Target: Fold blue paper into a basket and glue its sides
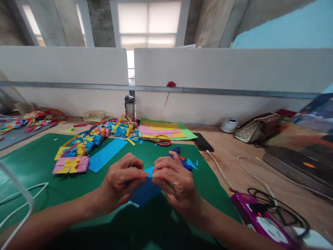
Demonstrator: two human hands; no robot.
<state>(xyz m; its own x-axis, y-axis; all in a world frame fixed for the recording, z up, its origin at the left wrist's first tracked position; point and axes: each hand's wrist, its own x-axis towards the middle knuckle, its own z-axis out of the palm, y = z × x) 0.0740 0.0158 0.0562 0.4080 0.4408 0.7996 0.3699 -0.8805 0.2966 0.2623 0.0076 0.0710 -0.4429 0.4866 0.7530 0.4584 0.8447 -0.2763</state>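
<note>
My left hand (121, 182) and my right hand (175, 180) both pinch a piece of blue paper (145, 192) over the green cutting mat (39, 163). The fingertips of both hands meet at the paper's upper edge, where it looks folded. A blue paper strip (107, 154) lies flat on the mat just beyond my left hand. Small blue paper scraps (191, 163) lie to the right of my right hand.
Folded paper gift boxes with bows (71, 165) run in a row at left toward the back. Red-handled scissors (158, 140) lie by stacked coloured sheets (166, 131). A black phone (203, 142), white cables (221, 170), a purple power strip (262, 222) and a bag (256, 130) occupy the right.
</note>
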